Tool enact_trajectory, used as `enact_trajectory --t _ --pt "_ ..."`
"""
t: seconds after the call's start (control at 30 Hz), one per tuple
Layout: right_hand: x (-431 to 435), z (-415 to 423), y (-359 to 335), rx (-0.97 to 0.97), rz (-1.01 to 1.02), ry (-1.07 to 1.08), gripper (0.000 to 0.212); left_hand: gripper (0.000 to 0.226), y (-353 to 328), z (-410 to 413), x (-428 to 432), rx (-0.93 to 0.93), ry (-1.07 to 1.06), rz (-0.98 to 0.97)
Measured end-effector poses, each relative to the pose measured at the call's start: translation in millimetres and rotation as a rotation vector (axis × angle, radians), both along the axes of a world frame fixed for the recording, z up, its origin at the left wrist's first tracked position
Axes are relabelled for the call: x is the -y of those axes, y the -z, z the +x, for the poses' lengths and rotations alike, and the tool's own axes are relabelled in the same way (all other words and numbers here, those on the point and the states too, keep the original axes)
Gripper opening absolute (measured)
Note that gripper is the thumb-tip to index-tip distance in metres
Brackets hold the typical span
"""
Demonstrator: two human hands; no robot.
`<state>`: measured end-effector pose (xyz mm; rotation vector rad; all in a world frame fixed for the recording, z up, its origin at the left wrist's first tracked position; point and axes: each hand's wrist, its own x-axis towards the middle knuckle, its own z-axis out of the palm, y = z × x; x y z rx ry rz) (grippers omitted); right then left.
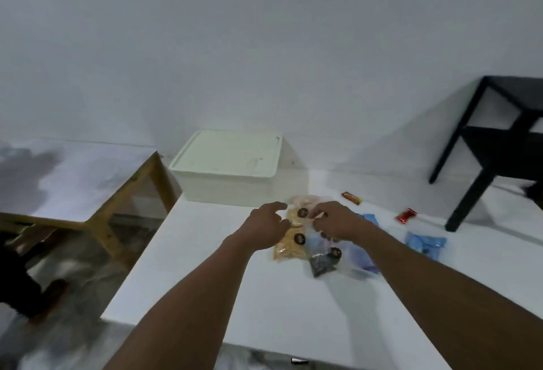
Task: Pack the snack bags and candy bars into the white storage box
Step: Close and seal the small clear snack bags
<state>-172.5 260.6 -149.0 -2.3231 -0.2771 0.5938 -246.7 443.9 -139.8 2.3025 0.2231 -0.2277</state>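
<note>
The white storage box (pixel 226 168) stands at the far left of the white table (pixel 264 305) with its lid on. In front of it lies a heap of clear snack bags: yellow ones (pixel 289 247), a pinkish one (pixel 307 200) and a dark one (pixel 323 264). Blue bags (pixel 424 243) lie to the right. Two candy bars rest farther back, an orange one (pixel 351 197) and a red one (pixel 406 215). My left hand (pixel 269 224) hovers over the heap's left edge, fingers apart. My right hand (pixel 335 221) is curled over the heap's top; whether it grips a bag I cannot tell.
A wooden table frame (pixel 123 193) stands left of the white table, close to the box. A black side table (pixel 499 146) stands at the right by the wall. The white wall runs right behind the box.
</note>
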Motion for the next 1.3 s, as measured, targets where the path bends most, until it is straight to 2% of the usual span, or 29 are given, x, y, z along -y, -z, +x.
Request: enact_trajectory --t 0.23,0.5,0.6,0.73,0.97,1.17,1.3 --pt "85.9 22.2 34.4 -0.015 -0.005 0.224 0.009 0.048 23.7 53.0 58.1 -0.086 0.138 0.034" --pt "83.6 66.6 53.9 -0.034 -0.033 0.3 0.011 0.049 50.4 115.2 48.9 -0.124 0.242 0.039" --pt "64.3 94.1 53.6 -0.04 -0.013 0.337 0.008 0.047 47.9 143.5 27.2 -0.097 0.262 0.067" --pt "16.5 136.9 42.5 -0.03 0.011 0.316 0.016 0.049 40.0 181.2 -22.8 -0.053 0.232 0.064" --pt "-95.4 201.8 30.7 -0.052 0.104 0.278 0.009 0.042 35.0 235.6 -131.1 0.04 0.041 0.08" --pt "-174.4 246.4 50.9 0.02 0.028 0.197 0.034 0.042 53.9 265.5 -216.6 0.076 -0.129 0.165" --pt "-191.1 262.0 68.9 0.012 0.001 0.198 0.036 0.039 72.7 278.1 -239.5 0.08 -0.155 0.174"
